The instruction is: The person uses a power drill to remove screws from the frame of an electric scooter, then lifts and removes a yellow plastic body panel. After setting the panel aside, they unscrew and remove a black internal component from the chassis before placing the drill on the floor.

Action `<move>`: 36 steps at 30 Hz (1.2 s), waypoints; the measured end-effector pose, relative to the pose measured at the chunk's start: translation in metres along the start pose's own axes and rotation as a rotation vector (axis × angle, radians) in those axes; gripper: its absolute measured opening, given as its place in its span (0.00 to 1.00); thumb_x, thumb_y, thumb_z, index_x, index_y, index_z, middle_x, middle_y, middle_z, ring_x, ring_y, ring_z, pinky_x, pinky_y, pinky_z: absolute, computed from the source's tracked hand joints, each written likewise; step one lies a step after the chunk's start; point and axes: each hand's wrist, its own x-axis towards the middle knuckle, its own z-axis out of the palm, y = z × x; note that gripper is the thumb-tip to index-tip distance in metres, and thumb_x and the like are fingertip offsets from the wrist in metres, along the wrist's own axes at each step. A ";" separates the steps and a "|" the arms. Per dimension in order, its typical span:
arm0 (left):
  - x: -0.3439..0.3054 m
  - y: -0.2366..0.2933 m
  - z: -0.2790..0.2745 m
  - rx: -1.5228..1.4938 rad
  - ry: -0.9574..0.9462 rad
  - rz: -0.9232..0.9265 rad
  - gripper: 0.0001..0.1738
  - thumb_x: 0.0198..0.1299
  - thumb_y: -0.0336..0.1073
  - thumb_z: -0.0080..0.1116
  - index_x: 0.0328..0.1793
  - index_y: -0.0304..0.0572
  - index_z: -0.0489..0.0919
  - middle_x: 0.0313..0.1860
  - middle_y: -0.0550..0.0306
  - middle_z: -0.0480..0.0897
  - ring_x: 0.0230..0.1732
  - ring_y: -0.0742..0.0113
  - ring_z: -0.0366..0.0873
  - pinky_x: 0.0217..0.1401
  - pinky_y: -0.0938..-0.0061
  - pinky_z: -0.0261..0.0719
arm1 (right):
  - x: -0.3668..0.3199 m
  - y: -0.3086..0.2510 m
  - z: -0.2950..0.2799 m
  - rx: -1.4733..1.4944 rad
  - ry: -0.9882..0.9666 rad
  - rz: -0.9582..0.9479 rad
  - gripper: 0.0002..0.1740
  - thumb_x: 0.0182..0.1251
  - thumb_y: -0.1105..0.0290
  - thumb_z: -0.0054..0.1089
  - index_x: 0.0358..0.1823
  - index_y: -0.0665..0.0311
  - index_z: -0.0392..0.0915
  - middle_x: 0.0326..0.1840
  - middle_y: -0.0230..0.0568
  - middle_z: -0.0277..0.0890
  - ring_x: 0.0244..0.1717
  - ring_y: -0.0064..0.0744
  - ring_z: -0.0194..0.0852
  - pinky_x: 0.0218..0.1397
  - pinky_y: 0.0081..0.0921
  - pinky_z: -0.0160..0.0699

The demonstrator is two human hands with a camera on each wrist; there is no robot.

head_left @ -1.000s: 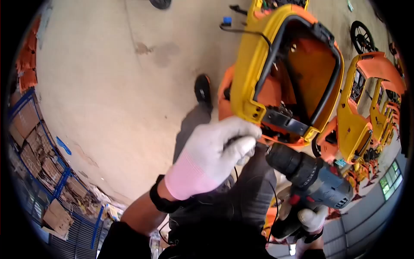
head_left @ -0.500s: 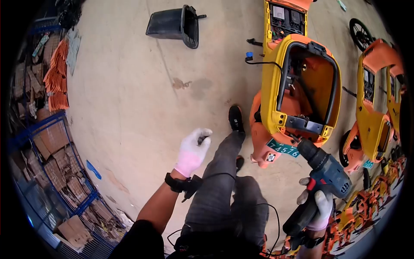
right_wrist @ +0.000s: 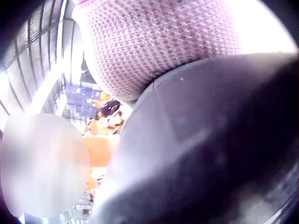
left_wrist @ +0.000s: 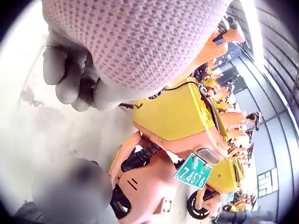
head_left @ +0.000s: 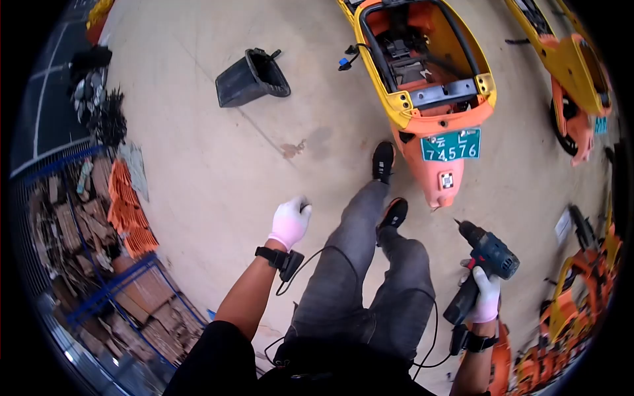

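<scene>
In the head view my left hand (head_left: 290, 221), in a white and pink glove, hangs over the floor left of my legs. Its fingers are curled inward, and no object shows in them; the left wrist view shows the hand (left_wrist: 135, 42) with greyed, curled fingertips. My gloved right hand (head_left: 487, 294) grips a dark blue cordless drill (head_left: 490, 251) by its handle, the bit pointing up and left. A large dark surface (right_wrist: 201, 140) fills much of the right wrist view below the glove. The yellow and orange scooter body (head_left: 413, 122), with green plate (head_left: 451, 145), stands ahead, apart from both hands.
A black bin-like box (head_left: 241, 82) lies on the floor ahead left. Blue-framed cages of cardboard (head_left: 148, 290) and stacked orange parts (head_left: 125, 204) line the left. More scooters (head_left: 574, 66) stand at right. A cable (head_left: 432, 330) loops by my legs.
My left hand has drawn back from the scooter's rear edge, down and left. The drill, still in my right hand, has moved away from the scooter. The view has shifted, showing more floor and the black box.
</scene>
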 end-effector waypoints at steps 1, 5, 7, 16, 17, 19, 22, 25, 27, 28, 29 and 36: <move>0.006 -0.003 -0.007 -0.026 0.047 0.072 0.08 0.66 0.32 0.60 0.44 0.33 0.83 0.34 0.40 0.86 0.36 0.52 0.88 0.42 0.64 0.83 | -0.002 0.020 -0.014 0.006 0.063 0.026 0.20 0.71 0.70 0.60 0.60 0.69 0.72 0.45 0.46 0.83 0.29 0.28 0.80 0.32 0.25 0.82; 0.053 -0.012 -0.049 0.044 0.032 0.163 0.07 0.64 0.28 0.60 0.44 0.34 0.84 0.36 0.39 0.86 0.39 0.51 0.88 0.45 0.65 0.83 | -0.009 0.093 -0.056 0.052 0.265 0.221 0.15 0.70 0.70 0.62 0.55 0.67 0.74 0.38 0.44 0.83 0.26 0.30 0.80 0.29 0.26 0.81; 0.091 -0.011 -0.075 0.067 0.061 0.271 0.06 0.61 0.28 0.58 0.43 0.38 0.83 0.37 0.38 0.86 0.41 0.39 0.85 0.47 0.54 0.82 | -0.012 0.119 -0.054 0.068 0.344 0.295 0.13 0.70 0.70 0.61 0.53 0.65 0.74 0.37 0.43 0.82 0.25 0.32 0.80 0.28 0.27 0.81; 0.399 -0.014 -0.151 0.608 0.023 0.896 0.08 0.62 0.27 0.56 0.44 0.42 0.82 0.43 0.45 0.84 0.49 0.43 0.81 0.54 0.57 0.80 | -0.027 0.244 0.044 0.023 0.473 0.528 0.15 0.71 0.67 0.61 0.55 0.63 0.73 0.36 0.37 0.79 0.26 0.26 0.76 0.30 0.24 0.79; 0.435 -0.021 -0.152 0.694 0.076 0.928 0.08 0.63 0.29 0.55 0.45 0.44 0.83 0.43 0.46 0.83 0.49 0.43 0.80 0.55 0.56 0.79 | -0.036 0.252 0.061 0.033 0.518 0.537 0.16 0.71 0.67 0.61 0.56 0.63 0.72 0.36 0.36 0.78 0.28 0.26 0.77 0.31 0.23 0.79; 0.489 -0.022 -0.154 0.739 0.129 0.940 0.08 0.65 0.31 0.55 0.46 0.47 0.83 0.43 0.48 0.83 0.50 0.44 0.80 0.56 0.55 0.79 | -0.059 0.274 0.096 0.030 0.549 0.613 0.20 0.69 0.66 0.61 0.60 0.63 0.71 0.38 0.38 0.78 0.27 0.25 0.76 0.31 0.22 0.79; 0.556 -0.056 -0.135 0.733 0.182 1.052 0.09 0.66 0.32 0.55 0.48 0.47 0.83 0.43 0.48 0.83 0.49 0.43 0.80 0.54 0.53 0.79 | -0.083 0.263 0.161 -0.033 0.537 0.793 0.21 0.66 0.69 0.61 0.59 0.66 0.73 0.40 0.41 0.79 0.25 0.28 0.77 0.28 0.24 0.78; 0.607 -0.130 -0.114 1.046 -0.060 0.855 0.10 0.66 0.37 0.55 0.49 0.48 0.83 0.44 0.47 0.85 0.49 0.42 0.81 0.55 0.52 0.80 | -0.102 0.274 0.192 -0.194 0.438 0.719 0.19 0.65 0.68 0.63 0.54 0.67 0.77 0.40 0.33 0.79 0.34 0.24 0.76 0.38 0.23 0.77; 0.613 -0.171 -0.117 1.277 -0.477 0.375 0.17 0.66 0.46 0.56 0.53 0.45 0.85 0.53 0.45 0.86 0.57 0.44 0.82 0.61 0.55 0.80 | -0.088 0.242 0.230 -0.156 0.416 0.741 0.17 0.64 0.69 0.62 0.52 0.68 0.79 0.40 0.29 0.77 0.39 0.23 0.75 0.43 0.23 0.76; 0.616 -0.187 -0.119 1.243 -0.593 0.188 0.23 0.67 0.52 0.56 0.60 0.47 0.84 0.61 0.44 0.83 0.64 0.47 0.80 0.67 0.57 0.78 | -0.079 0.226 0.247 -0.165 0.418 0.773 0.16 0.64 0.70 0.62 0.52 0.69 0.79 0.40 0.29 0.77 0.39 0.23 0.75 0.43 0.23 0.76; 0.609 -0.194 -0.120 1.197 -0.570 0.127 0.25 0.68 0.55 0.56 0.60 0.48 0.84 0.60 0.46 0.84 0.64 0.47 0.80 0.67 0.55 0.78 | -0.081 0.218 0.258 -0.170 0.417 0.807 0.15 0.64 0.71 0.61 0.51 0.69 0.79 0.41 0.29 0.77 0.40 0.24 0.75 0.44 0.23 0.76; 0.572 -0.117 -0.171 0.641 -0.037 0.569 0.27 0.69 0.49 0.61 0.63 0.34 0.79 0.59 0.36 0.81 0.64 0.41 0.76 0.69 0.57 0.73 | -0.083 0.248 0.272 -0.118 0.476 0.694 0.16 0.65 0.74 0.61 0.53 0.68 0.76 0.36 0.31 0.76 0.28 0.22 0.74 0.30 0.24 0.77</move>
